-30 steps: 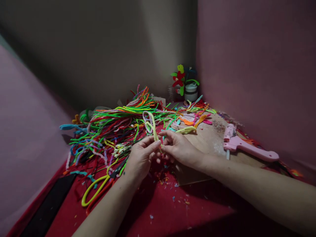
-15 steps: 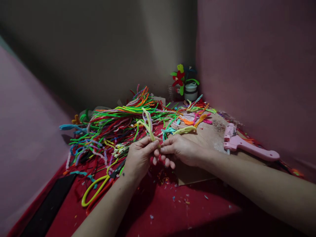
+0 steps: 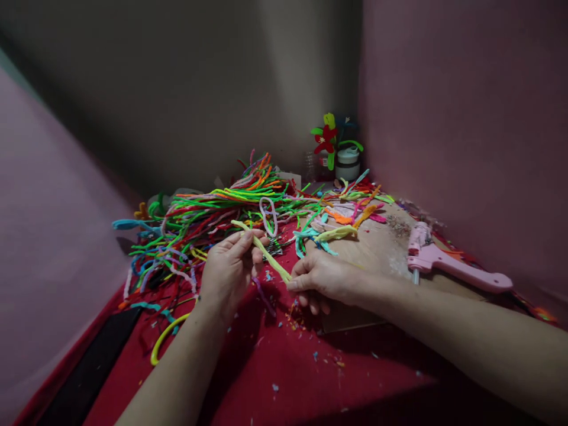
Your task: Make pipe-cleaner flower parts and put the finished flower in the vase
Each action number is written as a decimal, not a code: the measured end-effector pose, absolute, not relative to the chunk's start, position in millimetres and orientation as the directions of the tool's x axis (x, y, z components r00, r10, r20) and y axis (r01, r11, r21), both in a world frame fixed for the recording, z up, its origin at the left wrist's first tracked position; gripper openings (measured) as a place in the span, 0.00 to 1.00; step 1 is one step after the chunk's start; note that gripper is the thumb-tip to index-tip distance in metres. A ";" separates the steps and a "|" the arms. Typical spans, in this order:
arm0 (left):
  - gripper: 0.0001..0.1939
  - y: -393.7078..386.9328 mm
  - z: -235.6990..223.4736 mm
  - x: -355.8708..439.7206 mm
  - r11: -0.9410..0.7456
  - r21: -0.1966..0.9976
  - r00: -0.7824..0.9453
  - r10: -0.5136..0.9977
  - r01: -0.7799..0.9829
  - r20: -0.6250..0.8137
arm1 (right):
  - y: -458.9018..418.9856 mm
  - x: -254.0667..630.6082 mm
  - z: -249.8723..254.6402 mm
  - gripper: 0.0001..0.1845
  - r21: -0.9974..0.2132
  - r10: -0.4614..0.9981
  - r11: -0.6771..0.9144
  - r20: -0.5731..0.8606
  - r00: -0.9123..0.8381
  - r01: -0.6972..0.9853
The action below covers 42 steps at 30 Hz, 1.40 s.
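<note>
head | yellow strip | left fingers pinch its upper part | right fingers pinch its lower end

The right hand hides one end of a yellow strip; the left forearm is cropped.

The left hand has moved left, away from the right hand; the pale-yellow stem, earlier rising from their joined fingertips, now slants between them. A purple strip shows below; the left forearm covers more of the yellow handle.
</note>
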<state>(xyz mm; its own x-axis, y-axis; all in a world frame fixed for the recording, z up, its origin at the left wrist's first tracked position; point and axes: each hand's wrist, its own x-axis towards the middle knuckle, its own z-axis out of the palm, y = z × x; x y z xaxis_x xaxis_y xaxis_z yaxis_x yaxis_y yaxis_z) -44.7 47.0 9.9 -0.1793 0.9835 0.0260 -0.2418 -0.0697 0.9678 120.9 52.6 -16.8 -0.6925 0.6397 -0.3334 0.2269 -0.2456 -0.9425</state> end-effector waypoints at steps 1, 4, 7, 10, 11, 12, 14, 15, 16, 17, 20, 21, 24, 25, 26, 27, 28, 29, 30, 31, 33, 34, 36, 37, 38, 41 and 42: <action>0.07 48.0 11.3 -48.6 -0.075 0.969 -0.188 0.982 -0.235 0.030 | 52.7 121.2 -18.0 0.14 -0.940 0.629 -0.247 -0.339 -0.699 0.234; 0.07 50.5 12.5 -60.6 -0.104 0.980 -0.162 0.984 -0.171 0.076 | 52.0 121.7 -20.1 0.13 -0.938 0.604 -0.249 -0.345 -0.719 0.241; 0.08 52.3 12.1 -69.5 -0.136 0.982 -0.128 0.985 -0.132 0.119 | 51.2 122.4 -18.9 0.14 -0.933 0.593 -0.287 -0.353 -0.723 0.220; 0.06 53.0 13.6 -72.8 -0.116 0.957 -0.112 0.990 -0.265 0.089 | 51.5 124.1 -17.0 0.13 -0.929 0.592 -0.328 -0.345 -0.729 0.173; 0.08 53.2 14.3 -73.2 -0.094 0.945 -0.098 0.993 -0.312 0.066 | 51.8 124.6 -17.0 0.12 -0.929 0.587 -0.338 -0.334 -0.738 0.153; 0.10 53.5 14.8 -73.5 -0.073 0.936 -0.082 0.995 -0.345 0.048 | 52.1 125.0 -17.3 0.12 -0.929 0.580 -0.345 -0.324 -0.747 0.134; 0.11 54.7 14.7 -74.4 -0.040 0.929 -0.067 0.998 -0.369 0.017 | 52.5 125.2 -18.3 0.11 -0.930 0.564 -0.353 -0.301 -0.769 0.105; 0.10 55.3 14.1 -74.8 -0.038 0.930 -0.074 0.997 -0.365 0.012 | 52.6 125.1 -18.8 0.10 -0.928 0.553 -0.359 -0.295 -0.779 0.097; 0.10 55.9 13.3 -75.1 -0.045 0.936 -0.087 0.996 -0.350 0.016 | 52.6 124.9 -19.2 0.10 -0.926 0.546 -0.367 -0.294 -0.785 0.091; 0.09 56.2 12.5 -75.1 -0.063 0.945 -0.110 0.994 -0.320 0.029 | 52.6 124.8 -19.3 0.10 -0.923 0.540 -0.375 -0.294 -0.788 0.087; 0.11 53.9 12.4 -73.7 -0.166 0.970 -0.186 0.974 -0.179 0.132 | 52.3 125.0 -18.1 0.10 -0.920 0.538 -0.382 -0.299 -0.788 0.088; 0.11 52.0 13.6 -73.1 -0.205 0.971 -0.203 0.963 -0.126 0.177 | 52.1 125.4 -17.3 0.10 -0.922 0.539 -0.374 -0.300 -0.787 0.096; 0.11 44.6 20.9 -73.3 -0.252 0.964 -0.204 0.951 -0.083 0.231 | 51.4 126.4 -13.9 0.10 -0.932 0.542 -0.336 -0.309 -0.782 0.136; 0.10 42.2 23.9 -74.0 -0.218 0.968 -0.182 0.964 -0.125 0.193 | 51.2 126.5 -12.6 0.10 -0.936 0.549 -0.317 -0.311 -0.776 0.152; 0.09 40.4 27.0 -74.8 -0.164 0.968 -0.155 0.979 -0.191 0.135 | 50.9 126.5 -11.3 0.10 -0.941 0.559 -0.292 -0.313 -0.768 0.170; 0.06 39.2 29.6 -75.5 -0.099 0.958 -0.125 0.990 -0.269 0.067 | 50.5 126.2 -9.9 0.11 -0.946 0.569 -0.262 -0.312 -0.761 0.192; 0.05 38.9 31.7 -76.1 -0.039 0.939 -0.101 0.995 -0.341 0.004 | 50.2 125.8 -8.6 0.11 -0.950 0.580 -0.228 -0.310 -0.754 0.215; 0.06 39.6 33.0 -76.5 0.008 0.917 -0.088 0.995 -0.400 -0.047 | 49.7 125.2 -7.3 0.12 -0.952 0.589 -0.195 -0.306 -0.748 0.236; 0.08 41.2 33.4 -76.8 0.028 0.895 -0.092 0.993 -0.446 -0.077 | 49.2 124.6 -6.1 0.12 -0.952 0.596 -0.169 -0.304 -0.743 0.254; 0.09 43.6 32.9 -77.0 0.021 0.874 -0.119 0.989 -0.485 -0.090 | 48.7 124.0 -5.2 0.13 -0.952 0.607 -0.153 -0.302 -0.735 0.265; 0.10 49.8 29.6 -77.4 -0.027 0.844 -0.214 0.971 -0.536 -0.104 | 48.0 123.1 -4.0 0.14 -0.952 0.644 -0.153 -0.299 -0.704 0.265; 0.10 52.7 26.9 -77.5 -0.057 0.838 -0.271 0.956 -0.543 -0.111 | 48.0 122.8 -3.8 0.14 -0.955 0.672 -0.165 -0.292 -0.680 0.247; 0.08 56.1 20.7 -76.7 -0.094 0.859 -0.366 0.924 -0.503 -0.113 | 48.7 122.7 -4.5 0.14 -0.965 0.736 -0.193 -0.261 -0.625 0.177; 0.06 56.0 17.4 -75.2 -0.075 0.886 -0.367 0.924 -0.457 -0.111 | 49.5 122.8 -5.3 0.14 -0.971 0.765 -0.204 -0.240 -0.598 0.129; 0.05 54.6 14.0 -72.6 -0.030 0.916 -0.325 0.939 -0.401 -0.112 | 50.5 122.9 -6.5 0.13 -0.974 0.788 -0.211 -0.218 -0.575 0.080; 0.12 45.0 4.4 -57.8 0.142 0.967 -0.059 0.986 -0.211 -0.158 | 53.2 122.9 -11.5 0.13 -0.975 0.821 -0.221 -0.178 -0.542 -0.013; 0.13 41.2 1.6 -51.3 0.169 0.974 0.018 0.986 -0.151 -0.169 | 53.7 122.7 -13.4 0.12 -0.976 0.821 -0.219 -0.172 -0.545 -0.021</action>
